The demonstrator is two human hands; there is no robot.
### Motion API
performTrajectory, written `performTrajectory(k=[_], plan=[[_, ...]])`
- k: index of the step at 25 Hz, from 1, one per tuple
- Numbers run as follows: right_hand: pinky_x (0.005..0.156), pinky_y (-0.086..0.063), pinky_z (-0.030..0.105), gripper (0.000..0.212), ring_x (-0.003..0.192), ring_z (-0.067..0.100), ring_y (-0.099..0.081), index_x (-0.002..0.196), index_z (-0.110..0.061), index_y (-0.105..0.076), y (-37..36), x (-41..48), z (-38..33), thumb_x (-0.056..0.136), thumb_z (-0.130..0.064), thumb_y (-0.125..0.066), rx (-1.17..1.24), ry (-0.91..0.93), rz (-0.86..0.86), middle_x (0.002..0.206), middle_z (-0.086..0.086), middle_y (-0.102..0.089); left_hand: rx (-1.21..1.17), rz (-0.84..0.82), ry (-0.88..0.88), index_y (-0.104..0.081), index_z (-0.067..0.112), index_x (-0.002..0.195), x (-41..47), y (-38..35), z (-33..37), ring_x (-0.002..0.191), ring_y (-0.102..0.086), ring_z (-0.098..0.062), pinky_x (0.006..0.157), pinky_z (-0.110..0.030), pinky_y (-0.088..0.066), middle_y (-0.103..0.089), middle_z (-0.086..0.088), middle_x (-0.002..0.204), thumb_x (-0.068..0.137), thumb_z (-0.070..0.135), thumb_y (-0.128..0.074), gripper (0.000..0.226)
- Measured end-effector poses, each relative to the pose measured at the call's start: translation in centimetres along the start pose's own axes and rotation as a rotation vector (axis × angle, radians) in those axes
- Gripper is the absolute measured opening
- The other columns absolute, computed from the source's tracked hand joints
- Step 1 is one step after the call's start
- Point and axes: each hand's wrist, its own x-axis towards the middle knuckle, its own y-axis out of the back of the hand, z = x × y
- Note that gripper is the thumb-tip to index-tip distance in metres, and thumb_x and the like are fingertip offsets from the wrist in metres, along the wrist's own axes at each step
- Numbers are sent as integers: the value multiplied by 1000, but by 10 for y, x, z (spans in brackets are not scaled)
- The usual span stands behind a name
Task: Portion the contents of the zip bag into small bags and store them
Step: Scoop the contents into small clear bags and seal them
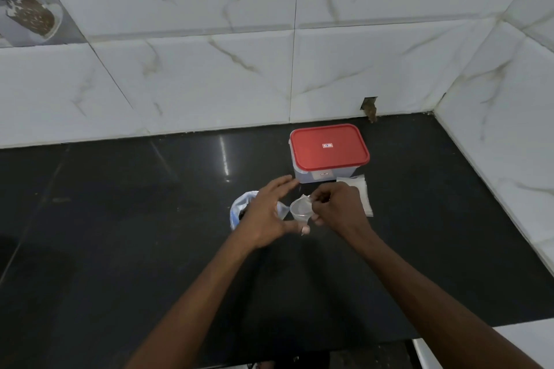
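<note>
A: Where do the two hands lie?
B: Both reach in over the black tabletop (pixel 120 219). The left hand (pixel 269 216) is spread, fingers apart and thumb stretched toward the viewer, its grip wide open around nothing. The right hand (pixel 335 207) is beside it, fingertips pinched together.

A: What does the right grip hold?
B: The edge of a small clear bag (pixel 305 199), pinched just above a small clear plastic cup (pixel 299 211). The cup sits between the two hands; whether the right hand also supports it cannot be told.

A: Where is the zip bag?
B: The zip bag (pixel 239 210), pale blue-white plastic with dark contents showing at its mouth, stands on the tabletop, largely hidden behind the left hand. Whether the hand touches it cannot be told.

A: What else is shown?
B: A rectangular container (pixel 317 175) with a red lid (pixel 328 148), lid on, stands near the marbled wall tiles (pixel 209 69), just beyond the hands. A flat stack of small clear bags (pixel 361 189) lies beside it on the right, partly covered by the right hand.
</note>
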Motion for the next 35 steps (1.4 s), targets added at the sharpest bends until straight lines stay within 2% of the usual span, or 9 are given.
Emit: performTrajectory(k=[3,8,11,14,18,21,28,32,35], plan=[[58,-58,21,10,52,10,-68,81,-7,-73,11,15,7,83,-2,-64,-9,36,-71,65,6,-72,-115,93,-17,-50,31,144,12,-32,-11,150,-24,-8,121,-32,-23,-43,15,153,66,20,-92,88],[57,-60,29,6,61,21,-71,92,-12,-72,19,26,19,87,-11,-68,236,-31,-114,76,5,-74,-365,317,32,-65,43,118,7,-47,-10,132,-50,4,111,-23,-41,-63,39,117,73,8,-86,61],[70,-56,35,15,75,23,-68,90,-8,-73,24,54,62,89,-7,-58,-140,35,38,83,6,-72,-547,498,89,-65,38,126,5,-39,-14,116,-65,-11,98,-30,-53,-72,17,118,70,9,-85,66],[73,-44,33,22,95,25,-61,94,-8,-71,2,67,89,90,-3,-50,-538,150,-141,98,8,-66,-678,681,121,-63,20,133,-6,-26,-22,106,-70,-17,86,-26,-58,-74,-2,118,71,-7,-81,70],[73,-46,42,2,95,36,-60,77,-5,-69,-27,73,92,76,-3,-68,-723,258,-174,94,16,-65,-689,780,115,-64,5,126,-30,-4,-29,95,-73,-7,78,-16,-56,-79,5,104,78,-16,-70,53],[68,-50,42,15,84,33,-63,72,-10,-70,-29,75,95,63,-9,-81,-809,330,-146,82,12,-67,-682,853,140,-60,5,130,-46,7,-36,94,-72,-2,80,-14,-55,-78,12,102,80,-14,-68,54],[59,-51,38,21,75,23,-62,113,-10,-67,-32,43,40,95,-14,-57,-336,431,-26,95,9,-60,-669,817,223,-62,6,130,-62,-5,-70,91,-73,-4,77,-13,-55,-79,5,98,77,-15,-73,59],[76,-44,26,31,89,19,-56,121,-9,-63,-60,17,5,92,-6,-52,-286,478,-156,110,9,-52,-717,780,269,-62,6,131,-59,-17,-85,99,-73,-13,79,-17,-56,-76,-11,112,75,-14,-76,60],[67,-43,23,32,85,20,-60,115,-10,-65,-78,9,-2,83,-5,-66,-304,476,-173,104,9,-60,-730,766,268,-62,4,130,-54,-19,-86,97,-73,-7,78,-15,-55,-76,-6,110,76,-14,-75,58]])
